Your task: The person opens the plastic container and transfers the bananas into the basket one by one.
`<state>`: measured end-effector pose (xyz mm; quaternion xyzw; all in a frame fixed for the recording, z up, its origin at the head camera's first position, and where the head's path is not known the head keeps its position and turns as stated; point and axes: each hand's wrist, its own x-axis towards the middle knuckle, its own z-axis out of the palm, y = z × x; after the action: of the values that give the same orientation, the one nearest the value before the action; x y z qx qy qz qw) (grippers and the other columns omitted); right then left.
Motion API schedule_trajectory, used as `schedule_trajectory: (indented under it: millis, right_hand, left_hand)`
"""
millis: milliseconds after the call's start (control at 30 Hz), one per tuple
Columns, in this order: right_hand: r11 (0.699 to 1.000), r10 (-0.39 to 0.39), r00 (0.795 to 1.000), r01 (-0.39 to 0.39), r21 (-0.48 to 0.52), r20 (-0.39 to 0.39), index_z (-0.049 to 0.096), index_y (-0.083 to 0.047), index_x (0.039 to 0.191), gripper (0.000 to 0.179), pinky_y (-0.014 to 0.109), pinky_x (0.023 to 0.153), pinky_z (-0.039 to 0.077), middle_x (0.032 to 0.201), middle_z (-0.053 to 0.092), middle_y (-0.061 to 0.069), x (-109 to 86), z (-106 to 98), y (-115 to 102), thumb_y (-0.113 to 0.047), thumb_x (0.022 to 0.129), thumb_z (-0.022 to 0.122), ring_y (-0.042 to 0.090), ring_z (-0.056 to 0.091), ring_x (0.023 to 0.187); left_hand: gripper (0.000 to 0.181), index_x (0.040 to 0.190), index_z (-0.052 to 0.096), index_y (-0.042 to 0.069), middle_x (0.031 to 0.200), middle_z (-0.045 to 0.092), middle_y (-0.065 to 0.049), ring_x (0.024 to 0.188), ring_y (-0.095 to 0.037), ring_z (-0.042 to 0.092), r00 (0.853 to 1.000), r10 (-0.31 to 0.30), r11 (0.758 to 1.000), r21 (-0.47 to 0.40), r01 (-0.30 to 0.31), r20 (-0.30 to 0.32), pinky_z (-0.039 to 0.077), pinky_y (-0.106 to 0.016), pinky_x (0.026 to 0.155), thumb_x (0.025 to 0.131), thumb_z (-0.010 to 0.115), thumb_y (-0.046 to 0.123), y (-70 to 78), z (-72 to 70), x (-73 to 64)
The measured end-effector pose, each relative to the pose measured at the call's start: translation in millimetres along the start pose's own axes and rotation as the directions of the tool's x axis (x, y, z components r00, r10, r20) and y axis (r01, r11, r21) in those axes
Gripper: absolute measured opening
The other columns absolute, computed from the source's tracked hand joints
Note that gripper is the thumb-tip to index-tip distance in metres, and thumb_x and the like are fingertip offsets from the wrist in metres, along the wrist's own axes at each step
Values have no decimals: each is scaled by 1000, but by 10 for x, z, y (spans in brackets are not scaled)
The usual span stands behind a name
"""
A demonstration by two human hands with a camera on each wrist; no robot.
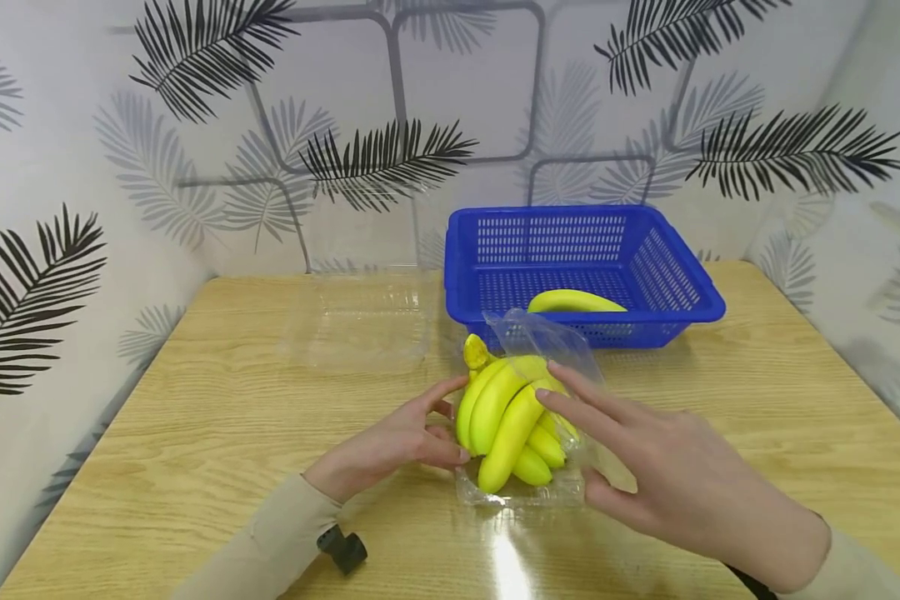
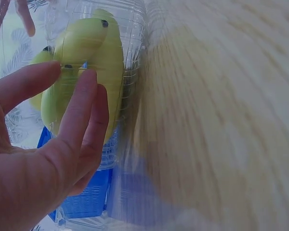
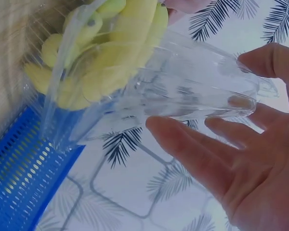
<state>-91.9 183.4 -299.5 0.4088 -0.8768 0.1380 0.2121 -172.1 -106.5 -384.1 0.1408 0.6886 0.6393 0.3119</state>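
Observation:
A clear plastic clamshell box point(image 1: 521, 493) stands near the table's middle, its lid point(image 1: 521, 331) tilted up. Inside lies a bunch of yellow bananas point(image 1: 498, 408), with a single banana across it. My left hand point(image 1: 393, 437) is at the box's left side, thumb and fingers spread; in the left wrist view its fingertips point(image 2: 90, 79) rest against or close to the clear wall. My right hand point(image 1: 675, 471) holds the lid, thumb on one side and fingers on the other, as the right wrist view shows. Glare on the plastic blurs the exact contact.
A blue perforated basket point(image 1: 585, 317) stands at the back right with a banana point(image 1: 576, 301) in it. A second clear clamshell box point(image 1: 371, 321), lid raised, stands at the back left. Leaf-patterned cloth point(image 1: 360, 100) rises behind the wooden table point(image 1: 217, 417).

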Motion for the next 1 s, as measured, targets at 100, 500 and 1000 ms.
schedule_trajectory:
  millis: [100, 500, 1000]
  right_hand:
    - [998, 47, 999, -47, -48, -20, 51, -24, 144, 66, 9, 38, 16, 149, 46, -2, -17, -56, -11, -26, 79, 63, -6, 36, 55]
    - [985, 133, 974, -151, -82, -184, 57, -6, 132, 52, 12, 43, 34, 145, 49, 7, -118, -309, 2, -27, 86, 44, 25, 59, 95]
    - [890, 423, 901, -394, -231, 94, 51, 1, 132, 83, 61, 69, 48, 137, 43, 33, -616, -469, 446, -4, 58, 89, 53, 52, 101]
  left_hand:
    - [95, 156, 23, 26, 134, 32, -19, 85, -26, 67, 1000, 1, 1000, -1, -1, 7, 55, -41, 85, 80, 75, 3, -4, -3, -4]
    - [95, 156, 25, 29, 136, 30, -19, 86, -26, 67, 1000, -21, 1000, 3, 21, 4, 55, -40, 85, 80, 75, 4, 12, -3, -22]
    - [93, 155, 27, 29, 138, 30, -18, 90, -25, 66, 1000, -25, 999, 28, 25, 8, 55, -38, 85, 80, 75, 5, 1, -33, -18]
